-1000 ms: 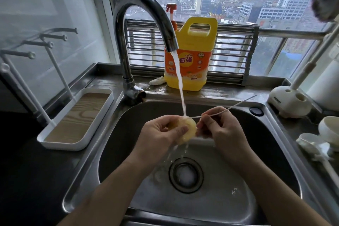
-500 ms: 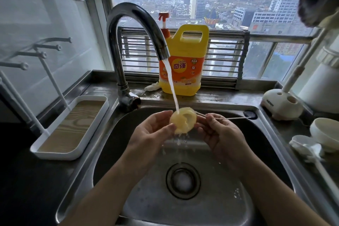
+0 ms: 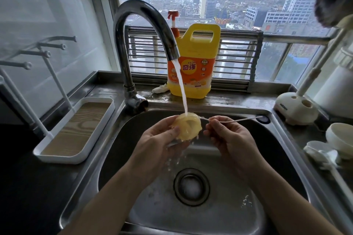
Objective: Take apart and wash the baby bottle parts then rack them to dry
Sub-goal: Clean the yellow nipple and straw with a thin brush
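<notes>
Over the steel sink [image 3: 282, 150], my left hand [image 3: 158, 139] grips a yellowish silicone bottle nipple [image 3: 188, 127] under the running water from the tap [image 3: 141, 30]. My right hand [image 3: 227, 135] pinches a thin white straw brush [image 3: 233, 120], whose tip points at the nipple's right side. The brush's handle sticks out to the right over the sink rim. Water splashes off the nipple toward the drain [image 3: 191, 186].
A white drying rack [image 3: 76, 129] with pegs stands left of the sink. A yellow detergent jug [image 3: 194, 63] sits on the back ledge. At the right are a white brush stand [image 3: 296, 108], a white bowl-like part [image 3: 340, 139] and a white brush [image 3: 324, 156].
The nipple has turned in my left hand under the stream, and the brush has tipped down to lie nearly level. The view has shifted slightly.
</notes>
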